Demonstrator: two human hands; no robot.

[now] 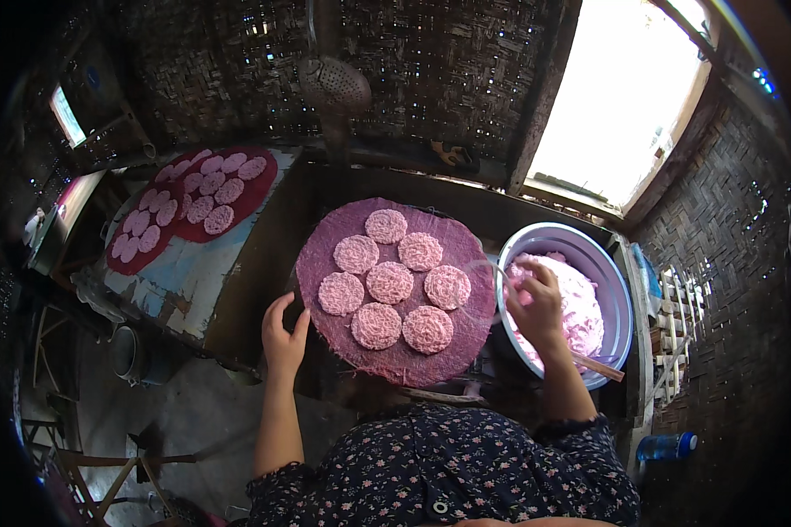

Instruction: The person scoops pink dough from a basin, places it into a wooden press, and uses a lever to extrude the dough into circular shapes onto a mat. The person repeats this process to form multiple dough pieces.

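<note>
A round purple-red mat (395,364) lies before me, with several pink, rough-textured discs (389,283) of dough-like mash on it. At the mat's left edge is my left hand (283,338), holding nothing, its thumb and fingers apart. My right hand (536,303) is closed on a thin, pale ring (482,263), which reaches over the mat's right side beside the rightmost disc (447,287). Whether the ring touches the mat, I cannot tell. Beneath that hand stands a grey-blue basin (622,303) holding a pink mass (582,312) of the same colour.
A wooden handle (598,365) sticks out over the basin's near rim. To the left, a worn table (189,285) bears red mats (253,189) with more pink discs. A perforated ladle (334,85) hangs on the woven wall. A blue bottle (666,446) is at lower right.
</note>
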